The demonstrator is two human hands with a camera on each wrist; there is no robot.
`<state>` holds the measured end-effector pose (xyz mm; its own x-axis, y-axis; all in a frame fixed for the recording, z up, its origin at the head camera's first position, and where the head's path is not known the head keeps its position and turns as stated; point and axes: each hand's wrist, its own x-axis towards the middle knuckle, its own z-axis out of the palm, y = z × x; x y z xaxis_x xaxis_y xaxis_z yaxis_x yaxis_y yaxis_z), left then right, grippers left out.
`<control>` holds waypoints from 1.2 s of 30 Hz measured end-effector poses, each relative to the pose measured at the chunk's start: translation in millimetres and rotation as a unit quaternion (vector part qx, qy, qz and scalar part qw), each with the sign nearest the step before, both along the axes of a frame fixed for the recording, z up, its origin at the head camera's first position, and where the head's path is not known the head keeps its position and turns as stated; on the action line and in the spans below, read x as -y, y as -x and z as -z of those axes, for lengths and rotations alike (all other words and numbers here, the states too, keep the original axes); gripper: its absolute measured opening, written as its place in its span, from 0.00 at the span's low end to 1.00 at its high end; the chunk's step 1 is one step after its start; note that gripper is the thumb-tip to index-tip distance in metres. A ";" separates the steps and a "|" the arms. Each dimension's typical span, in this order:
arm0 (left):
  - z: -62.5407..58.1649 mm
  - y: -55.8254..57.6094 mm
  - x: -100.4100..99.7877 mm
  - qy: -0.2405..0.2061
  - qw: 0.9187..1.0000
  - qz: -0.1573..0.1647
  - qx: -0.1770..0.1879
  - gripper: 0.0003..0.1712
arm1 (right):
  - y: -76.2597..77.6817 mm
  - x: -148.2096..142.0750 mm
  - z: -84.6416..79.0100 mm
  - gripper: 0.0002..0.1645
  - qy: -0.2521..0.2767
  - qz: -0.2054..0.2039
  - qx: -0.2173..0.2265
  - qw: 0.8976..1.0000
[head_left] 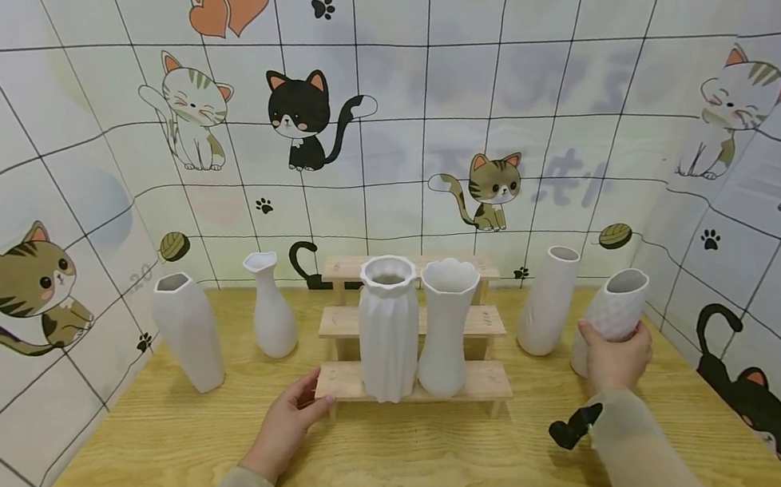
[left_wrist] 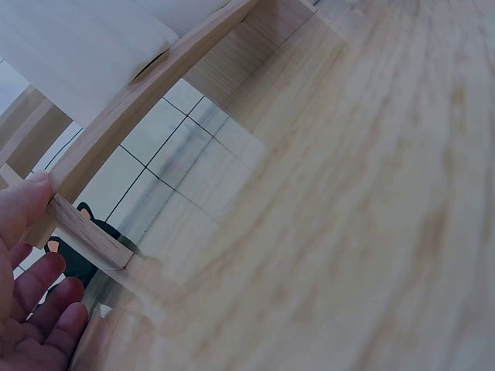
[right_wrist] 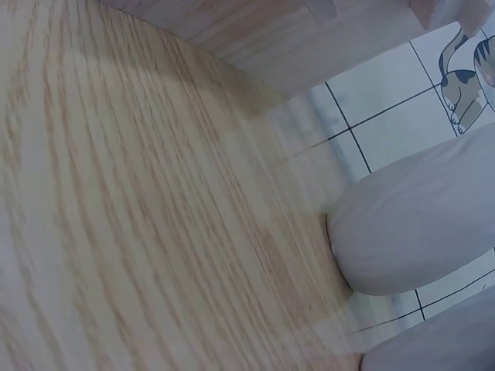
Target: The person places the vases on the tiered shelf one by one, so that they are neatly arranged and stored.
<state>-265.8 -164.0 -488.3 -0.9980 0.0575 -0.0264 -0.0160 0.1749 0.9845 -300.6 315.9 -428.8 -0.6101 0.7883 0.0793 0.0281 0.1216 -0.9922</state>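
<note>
In the head view my left hand (head_left: 288, 420) holds the left end of the bottom step of a three-step wooden display stand (head_left: 485, 377). The left wrist view shows the thumb (left_wrist: 27, 202) against the step's corner, with the other fingers loosely bent below. Two white vases stand side by side on that step: a pleated one with a ruffled neck (head_left: 390, 340) and one with a scalloped, flared rim (head_left: 446, 325). At the right, my right hand (head_left: 616, 354) grips a short white vase with a dimpled surface (head_left: 615, 310), which leans to the right in view.
A slim white cylinder vase (head_left: 549, 302) stands between the stand and my right hand. On the left are a faceted white vase (head_left: 191, 330) and a narrow-necked white vase (head_left: 273, 313). Behind the wooden table (head_left: 417, 473) rises a cat-patterned wall covering (head_left: 396, 106).
</note>
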 end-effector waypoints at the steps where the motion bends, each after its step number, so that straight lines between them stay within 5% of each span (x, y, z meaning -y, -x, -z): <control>1: 0.2 0.2 0.0 0.001 1.000 0.000 0.000 0.43 | 0.0 -0.1 0.2 0.55 -0.003 0.001 0.003 1.000; 27: 0.4 -0.4 0.1 0.002 1.000 0.003 -0.009 0.42 | 6.2 4.1 -9.6 0.60 0.105 0.008 0.014 0.994; 36: -1.2 -2.2 0.0 -0.007 1.000 0.006 -0.004 0.42 | -2.0 5.6 -10.4 0.61 0.087 0.009 0.043 0.995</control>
<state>-263.5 -163.9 -487.1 -0.9974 0.0702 -0.0171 -0.0056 0.1605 0.9870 -298.7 310.3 -418.4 -0.5945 0.7965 -0.1103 0.1135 -0.0526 -0.9921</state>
